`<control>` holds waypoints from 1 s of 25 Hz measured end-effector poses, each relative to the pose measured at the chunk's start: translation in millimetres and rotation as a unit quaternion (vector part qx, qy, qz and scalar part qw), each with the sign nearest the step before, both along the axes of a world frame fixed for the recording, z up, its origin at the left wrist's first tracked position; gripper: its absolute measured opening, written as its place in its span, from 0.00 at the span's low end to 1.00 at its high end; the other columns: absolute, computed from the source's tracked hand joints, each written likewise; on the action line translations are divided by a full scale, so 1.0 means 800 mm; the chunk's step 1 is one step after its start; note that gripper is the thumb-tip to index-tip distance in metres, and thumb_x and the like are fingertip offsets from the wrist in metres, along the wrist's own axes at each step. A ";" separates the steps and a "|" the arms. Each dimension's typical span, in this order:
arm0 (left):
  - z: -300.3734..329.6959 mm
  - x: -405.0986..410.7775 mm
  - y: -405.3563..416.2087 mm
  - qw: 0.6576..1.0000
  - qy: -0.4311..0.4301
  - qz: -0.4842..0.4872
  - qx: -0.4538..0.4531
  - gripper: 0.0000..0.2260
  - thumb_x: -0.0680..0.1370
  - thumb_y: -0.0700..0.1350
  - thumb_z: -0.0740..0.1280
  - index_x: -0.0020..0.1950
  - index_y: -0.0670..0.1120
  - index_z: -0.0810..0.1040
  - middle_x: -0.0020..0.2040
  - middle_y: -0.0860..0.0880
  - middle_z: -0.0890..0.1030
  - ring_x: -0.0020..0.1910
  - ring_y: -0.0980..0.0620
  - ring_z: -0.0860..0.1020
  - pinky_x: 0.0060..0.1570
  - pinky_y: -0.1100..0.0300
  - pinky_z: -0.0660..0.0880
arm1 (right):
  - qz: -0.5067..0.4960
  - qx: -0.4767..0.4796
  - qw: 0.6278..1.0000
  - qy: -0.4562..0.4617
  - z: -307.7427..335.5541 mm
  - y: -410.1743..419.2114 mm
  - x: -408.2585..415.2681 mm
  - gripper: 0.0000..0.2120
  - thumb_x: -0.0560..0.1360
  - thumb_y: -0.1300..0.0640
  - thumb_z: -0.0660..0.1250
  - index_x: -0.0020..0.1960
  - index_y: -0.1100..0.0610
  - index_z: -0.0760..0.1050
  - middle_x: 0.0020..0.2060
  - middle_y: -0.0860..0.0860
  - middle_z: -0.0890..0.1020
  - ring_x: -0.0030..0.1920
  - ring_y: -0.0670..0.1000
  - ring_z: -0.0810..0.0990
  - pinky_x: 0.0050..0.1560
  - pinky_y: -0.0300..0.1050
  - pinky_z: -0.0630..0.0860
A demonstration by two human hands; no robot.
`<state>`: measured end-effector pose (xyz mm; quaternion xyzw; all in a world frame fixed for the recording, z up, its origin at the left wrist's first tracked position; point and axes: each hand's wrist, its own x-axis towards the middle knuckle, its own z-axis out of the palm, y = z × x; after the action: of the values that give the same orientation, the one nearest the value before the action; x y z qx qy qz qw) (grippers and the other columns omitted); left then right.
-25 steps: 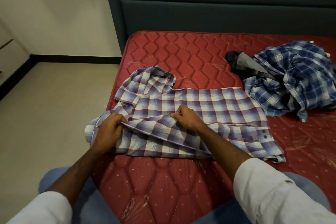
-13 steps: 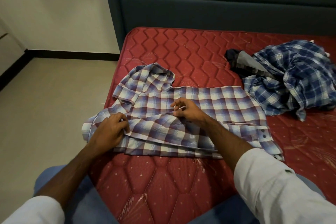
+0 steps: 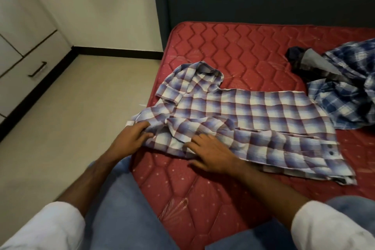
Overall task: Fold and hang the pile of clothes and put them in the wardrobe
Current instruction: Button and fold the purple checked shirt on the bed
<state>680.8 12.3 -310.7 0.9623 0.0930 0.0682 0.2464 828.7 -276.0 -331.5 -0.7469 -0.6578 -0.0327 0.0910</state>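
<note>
Both hands flat now: left hand (image 3: 129, 140) and right hand (image 3: 213, 153), fingers spread, pin the checked shirt (image 3: 253, 115) on the bed (image 3: 233, 46), probably smoothing its fold.

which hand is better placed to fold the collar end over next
Left. The left hand rests on the shirt at its collar end; the right hand lies flat mid-shirt, well placed to pin it.

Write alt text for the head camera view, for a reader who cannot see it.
A person's left hand and right hand lie flat, fingers extended, on a purple-and-white checked shirt spread on a red quilted mattress. A crumpled blue plaid shirt and a dark garment lie to the right.
</note>
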 end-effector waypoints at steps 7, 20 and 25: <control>0.002 0.009 0.025 0.962 0.001 -0.098 0.255 0.09 0.80 0.54 0.58 0.49 0.49 0.69 0.42 0.43 0.82 0.36 0.40 0.79 0.33 0.53 0.76 | 0.037 -0.034 0.998 -0.042 -0.011 -0.006 -0.007 0.18 0.81 0.57 0.63 0.70 0.55 0.69 0.49 0.51 0.74 0.44 0.50 0.74 0.38 0.46 0.71; 0.028 0.120 -0.132 0.961 -0.085 -0.221 0.141 0.12 0.77 0.46 0.63 0.61 0.50 0.74 0.60 0.50 0.76 0.57 0.50 0.75 0.55 0.52 0.73 | -0.358 -0.190 0.899 0.163 0.050 -0.165 0.158 0.29 0.73 0.23 0.53 0.52 0.44 0.78 0.49 0.45 0.78 0.54 0.50 0.74 0.57 0.56 0.69; -0.011 0.174 -0.197 0.968 0.027 -0.249 -0.023 0.23 0.80 0.46 0.64 0.75 0.52 0.63 0.73 0.51 0.68 0.70 0.53 0.69 0.69 0.52 0.70 | -0.266 -0.147 0.906 0.295 0.069 -0.197 0.167 0.14 0.75 0.41 0.72 0.40 0.45 0.71 0.35 0.43 0.77 0.35 0.42 0.76 0.38 0.39 0.69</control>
<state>820.1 -145.0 -319.1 0.9507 -0.1417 -0.0236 0.2747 962.1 -433.3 -276.2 -0.8745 -0.3755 0.2633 0.1577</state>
